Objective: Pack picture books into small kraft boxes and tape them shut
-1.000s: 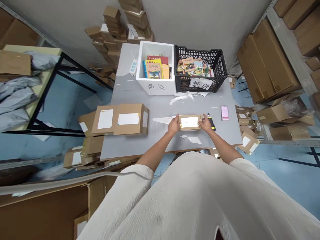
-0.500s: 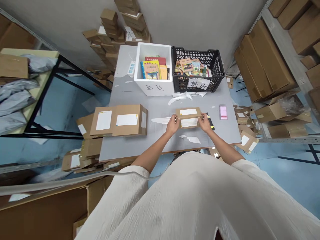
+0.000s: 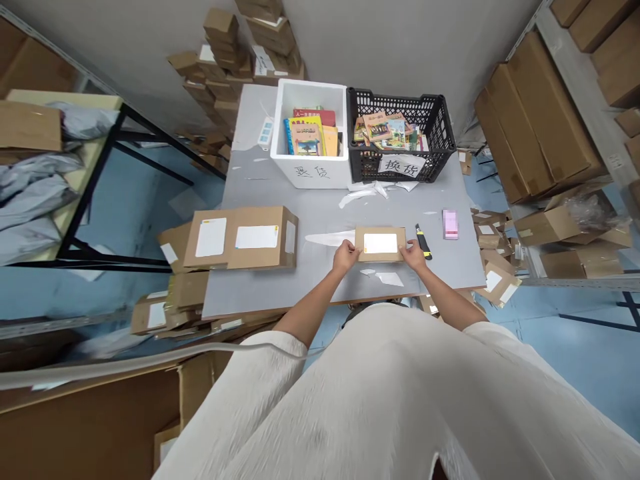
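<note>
Hands, left [image 3: 346, 256] and right [image 3: 414, 256], pinch the small carton's [image 3: 381, 245] opposite ends, its long axis between them.

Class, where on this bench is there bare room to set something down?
Bare tabletop shows between the labelled cartons and power strip, and between the phone and near right corner. Crowded: around the small box in both hands, with cutter and scraps; the back, with bin and crate.
</note>
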The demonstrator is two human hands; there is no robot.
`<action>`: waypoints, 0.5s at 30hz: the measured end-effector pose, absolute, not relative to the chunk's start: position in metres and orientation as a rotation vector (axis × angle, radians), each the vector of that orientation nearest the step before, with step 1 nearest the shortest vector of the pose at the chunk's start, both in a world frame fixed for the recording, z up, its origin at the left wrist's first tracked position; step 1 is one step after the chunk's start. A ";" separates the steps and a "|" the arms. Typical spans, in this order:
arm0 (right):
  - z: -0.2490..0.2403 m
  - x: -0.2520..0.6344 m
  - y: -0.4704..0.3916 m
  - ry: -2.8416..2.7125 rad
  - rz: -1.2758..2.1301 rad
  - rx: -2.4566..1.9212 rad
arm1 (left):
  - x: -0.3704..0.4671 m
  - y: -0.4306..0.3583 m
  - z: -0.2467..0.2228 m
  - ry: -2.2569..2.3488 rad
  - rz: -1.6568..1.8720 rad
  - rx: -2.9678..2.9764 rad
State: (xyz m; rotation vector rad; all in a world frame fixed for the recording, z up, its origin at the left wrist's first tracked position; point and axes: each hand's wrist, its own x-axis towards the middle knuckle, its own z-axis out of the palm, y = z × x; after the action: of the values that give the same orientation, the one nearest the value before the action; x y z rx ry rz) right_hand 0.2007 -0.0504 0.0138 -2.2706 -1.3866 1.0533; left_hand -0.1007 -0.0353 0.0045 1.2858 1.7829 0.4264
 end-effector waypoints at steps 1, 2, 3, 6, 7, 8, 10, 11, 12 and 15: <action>0.013 0.202 -0.050 -1.377 1.053 -2.266 | -0.101 -0.034 0.004 1.780 0.435 1.263; 0.012 0.204 -0.048 -1.372 1.054 -2.259 | -0.101 -0.032 0.003 1.777 0.439 1.245; 0.011 0.205 -0.047 -1.370 1.054 -2.253 | -0.102 -0.029 0.002 1.775 0.442 1.233; 0.010 0.208 -0.041 -1.369 1.053 -2.236 | -0.100 -0.024 -0.001 1.764 0.456 1.220; 0.009 0.209 -0.039 -1.364 1.054 -2.230 | -0.099 -0.022 -0.001 1.756 0.468 1.222; 0.009 0.209 -0.037 -1.357 1.057 -2.220 | -0.098 -0.021 -0.002 1.743 0.484 1.227; 0.009 0.207 -0.035 -1.334 1.069 -2.181 | -0.095 -0.019 -0.002 1.703 0.516 1.231; 0.009 0.206 -0.034 -1.320 1.080 -2.145 | -0.094 -0.018 -0.001 1.678 0.528 1.232; 0.009 0.204 -0.034 -1.308 1.092 -2.099 | -0.093 -0.017 -0.001 1.652 0.536 1.235; 0.009 0.198 -0.033 -1.293 1.118 -1.967 | -0.089 -0.014 0.002 1.592 0.522 1.267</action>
State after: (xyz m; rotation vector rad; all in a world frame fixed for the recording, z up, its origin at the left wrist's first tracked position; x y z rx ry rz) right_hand 0.1978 -0.0331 0.0091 -1.9670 -1.2930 1.1175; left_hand -0.0895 -0.0136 0.0020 1.2670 1.5924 0.5222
